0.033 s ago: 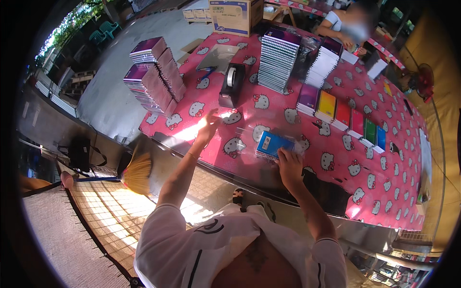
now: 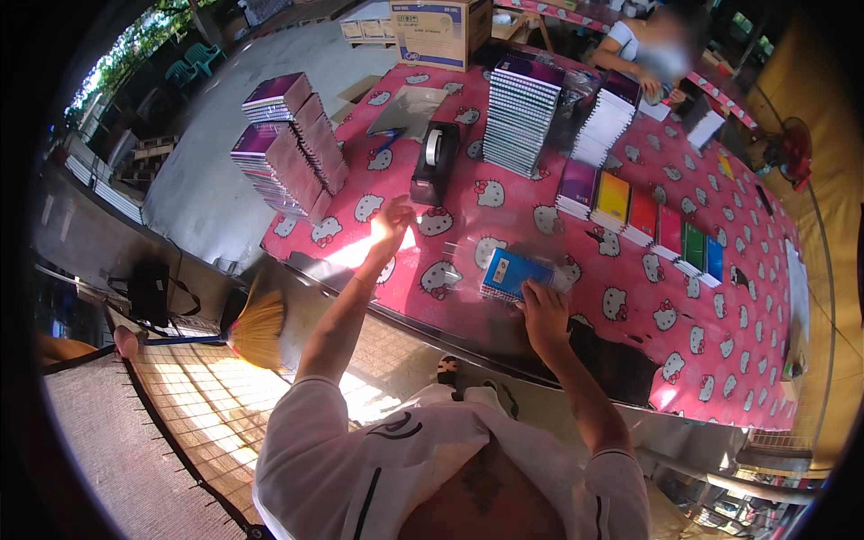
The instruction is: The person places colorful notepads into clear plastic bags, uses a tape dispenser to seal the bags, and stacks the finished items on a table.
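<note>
One small blue notebook (image 2: 525,270) lies on the pink patterned tablecloth (image 2: 639,333), to the right of the tape dispenser (image 2: 430,175) and nearer the person. Clear plastic (image 2: 463,270) shows beside it, reaching out past its left edge; whether the film wraps the whole notebook is hard to tell.

The right hand (image 2: 545,310) rests on the notebook's near right corner, fingers bent over the cover; whether the thumb grips from below I cannot tell. The left hand (image 2: 393,225) hangs at the near left end of the dispenser, its fingers drawn loosely together, and I cannot tell whether they pinch anything.

The step in hand seems to be steadying the notebook in its plastic with one hand while the other works close to the tape. The next move, I judge, calls for the right hand to hold the notebook from sliding and the film flat, with the left free to travel between dispenser and notebook.

Left of the dispenser stand stacks of purple-topped notebooks (image 2: 274,171); just right of it rises a tall spiral-bound stack (image 2: 522,112). Farther right runs a row of notebooks in several colours (image 2: 642,216). Beyond the dispenser sits a carton (image 2: 432,36), and far off to its right a co-worker (image 2: 670,63).
</note>
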